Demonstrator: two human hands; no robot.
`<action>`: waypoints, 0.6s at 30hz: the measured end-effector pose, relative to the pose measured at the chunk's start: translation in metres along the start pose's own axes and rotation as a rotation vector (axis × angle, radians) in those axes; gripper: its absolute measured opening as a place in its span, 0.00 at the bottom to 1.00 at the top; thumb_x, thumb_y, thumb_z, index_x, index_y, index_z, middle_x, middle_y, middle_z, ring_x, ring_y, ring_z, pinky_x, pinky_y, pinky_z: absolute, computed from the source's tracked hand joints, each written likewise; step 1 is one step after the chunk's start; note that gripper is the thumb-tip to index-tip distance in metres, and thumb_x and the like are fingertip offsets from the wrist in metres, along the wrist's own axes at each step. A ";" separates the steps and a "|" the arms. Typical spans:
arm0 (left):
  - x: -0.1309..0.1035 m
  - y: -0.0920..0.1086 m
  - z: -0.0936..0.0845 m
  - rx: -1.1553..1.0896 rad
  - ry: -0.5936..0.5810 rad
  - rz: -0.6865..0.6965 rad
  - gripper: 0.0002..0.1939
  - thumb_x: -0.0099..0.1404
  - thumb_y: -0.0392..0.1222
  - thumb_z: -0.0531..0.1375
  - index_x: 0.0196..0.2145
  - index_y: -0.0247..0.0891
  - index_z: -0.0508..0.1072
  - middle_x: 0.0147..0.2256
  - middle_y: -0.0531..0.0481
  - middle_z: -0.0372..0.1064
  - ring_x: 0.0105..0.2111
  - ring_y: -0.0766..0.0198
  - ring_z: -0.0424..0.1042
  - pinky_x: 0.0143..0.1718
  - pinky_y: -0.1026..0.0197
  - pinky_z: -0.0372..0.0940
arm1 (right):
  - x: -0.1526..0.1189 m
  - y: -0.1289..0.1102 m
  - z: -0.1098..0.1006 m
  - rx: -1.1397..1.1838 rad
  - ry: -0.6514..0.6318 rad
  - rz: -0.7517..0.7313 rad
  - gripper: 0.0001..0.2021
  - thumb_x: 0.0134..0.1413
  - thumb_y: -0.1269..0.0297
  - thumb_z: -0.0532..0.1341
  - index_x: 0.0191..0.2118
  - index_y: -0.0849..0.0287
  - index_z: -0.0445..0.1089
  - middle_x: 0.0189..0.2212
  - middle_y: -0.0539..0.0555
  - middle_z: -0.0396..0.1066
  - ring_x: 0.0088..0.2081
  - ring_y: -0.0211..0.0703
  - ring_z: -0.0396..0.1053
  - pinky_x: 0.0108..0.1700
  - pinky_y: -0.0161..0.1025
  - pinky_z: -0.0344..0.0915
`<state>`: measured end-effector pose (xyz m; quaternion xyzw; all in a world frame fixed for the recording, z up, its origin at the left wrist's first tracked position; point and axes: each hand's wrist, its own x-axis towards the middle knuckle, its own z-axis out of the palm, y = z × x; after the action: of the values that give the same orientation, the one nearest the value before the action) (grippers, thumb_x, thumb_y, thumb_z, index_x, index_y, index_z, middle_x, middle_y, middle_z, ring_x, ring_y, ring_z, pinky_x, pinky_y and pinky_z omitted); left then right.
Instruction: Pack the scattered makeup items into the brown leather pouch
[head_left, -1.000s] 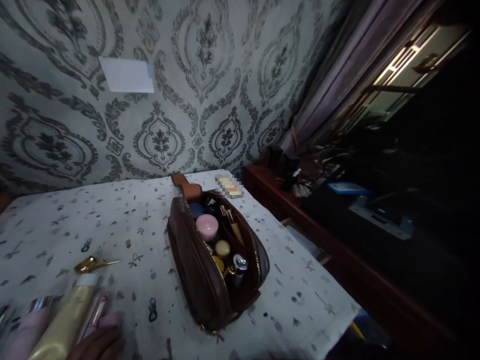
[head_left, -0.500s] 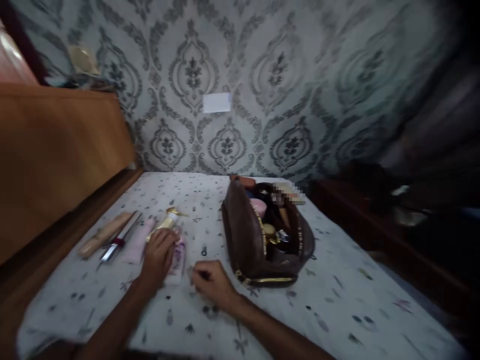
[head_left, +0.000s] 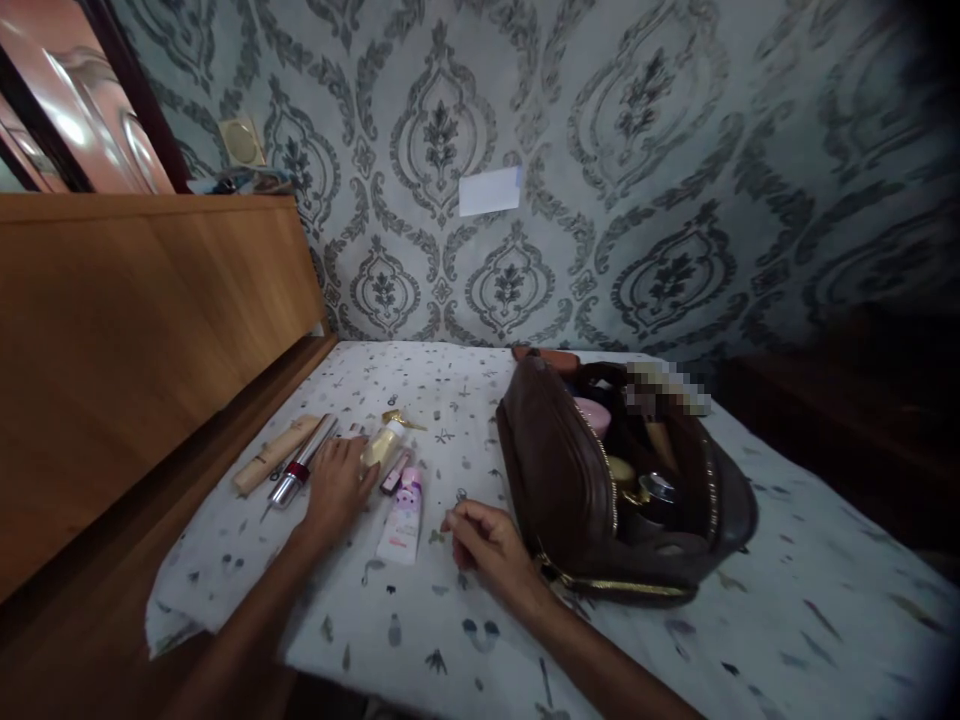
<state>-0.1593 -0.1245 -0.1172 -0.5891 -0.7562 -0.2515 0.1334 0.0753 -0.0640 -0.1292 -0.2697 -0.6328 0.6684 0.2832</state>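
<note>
My left hand [head_left: 341, 487] lies over the row of cosmetics, fingers stretched out, covering most of a pink tube. Right of it are a pale yellow tube [head_left: 382, 447] with a white cap, a small pink and dark packet [head_left: 396, 474] and a white tube with a purple top [head_left: 403, 525]. To its left lie a silver tube with a red band [head_left: 304, 465] and a beige tube [head_left: 277, 455]. My right hand [head_left: 491, 550] rests on the cloth with curled fingers and nothing visible in them, beside an unzipped brown bag [head_left: 559, 470].
Inside the bag are a pink round container [head_left: 592, 416], a silver-topped jar [head_left: 658, 492] and a wooden handle [head_left: 661, 447]. A small gold item [head_left: 403, 420] lies behind the tubes. A wooden cabinet [head_left: 150, 330] borders the left; the patterned wall [head_left: 510, 90] stands behind.
The view has turned left, so everything appears further right. My left hand has moved left off the white and purple tube, uncovering it and the small packet. My right hand stays curled beside the bag.
</note>
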 end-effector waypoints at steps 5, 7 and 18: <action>0.002 0.012 -0.001 0.248 -0.141 -0.011 0.17 0.66 0.43 0.59 0.50 0.34 0.70 0.47 0.36 0.74 0.51 0.42 0.66 0.49 0.44 0.61 | 0.010 -0.006 0.006 0.012 0.021 0.032 0.18 0.49 0.47 0.61 0.27 0.59 0.67 0.15 0.45 0.61 0.18 0.33 0.56 0.22 0.32 0.52; 0.002 0.015 -0.001 0.262 -0.147 -0.023 0.16 0.67 0.43 0.59 0.51 0.34 0.70 0.47 0.36 0.73 0.51 0.42 0.67 0.48 0.45 0.61 | 0.018 -0.008 0.010 0.018 0.034 0.015 0.17 0.49 0.48 0.61 0.27 0.59 0.67 0.15 0.46 0.62 0.18 0.34 0.57 0.23 0.32 0.53; -0.006 0.011 0.000 -0.289 0.008 -0.143 0.15 0.66 0.44 0.56 0.49 0.39 0.71 0.46 0.43 0.72 0.44 0.52 0.72 0.45 0.53 0.66 | 0.035 0.008 0.013 0.052 0.085 -0.059 0.19 0.51 0.45 0.60 0.28 0.58 0.64 0.17 0.45 0.62 0.19 0.33 0.58 0.23 0.32 0.54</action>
<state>-0.1468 -0.1270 -0.1178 -0.5457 -0.7517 -0.3689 0.0320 0.0414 -0.0480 -0.1365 -0.2718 -0.6100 0.6640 0.3362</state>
